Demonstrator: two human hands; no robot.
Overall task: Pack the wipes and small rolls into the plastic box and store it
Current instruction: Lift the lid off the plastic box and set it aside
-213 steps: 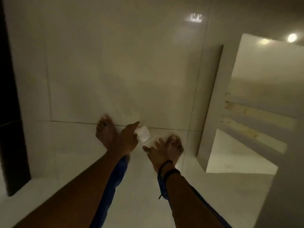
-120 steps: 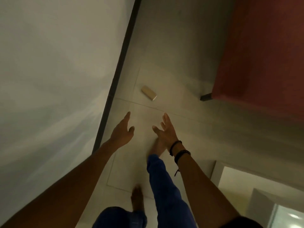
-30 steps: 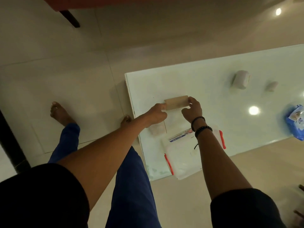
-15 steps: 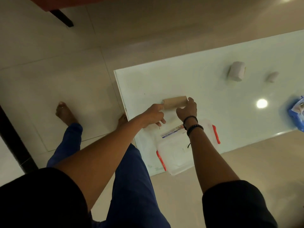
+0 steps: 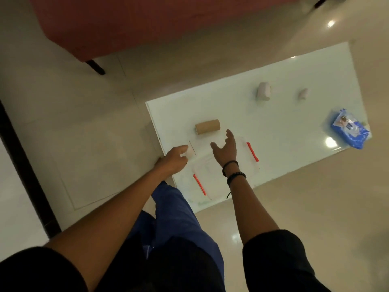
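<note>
A brown cardboard roll (image 5: pixel 207 127) lies on its side on the white glass table (image 5: pixel 273 127), just beyond my hands. A clear plastic box with red latches (image 5: pixel 248 163) sits at the table's near corner. My right hand (image 5: pixel 225 150) hovers over the box, fingers spread, holding nothing. My left hand (image 5: pixel 174 158) is at the table's left edge beside a small white piece (image 5: pixel 190 149), fingers loosely curled and empty. A white roll (image 5: pixel 264 94) and a smaller white roll (image 5: pixel 303 94) lie farther back. A blue wipes pack (image 5: pixel 349 130) rests at the right edge.
A red sofa (image 5: pixel 126 24) on dark legs stands behind the table. Pale floor tiles surround the table. A dark strip (image 5: pixel 25 165) runs along the floor at the left. My legs in blue trousers stand at the table's near-left corner.
Both hands let go of the brown roll; it now lies on the table. The hands have drawn back toward the box.
</note>
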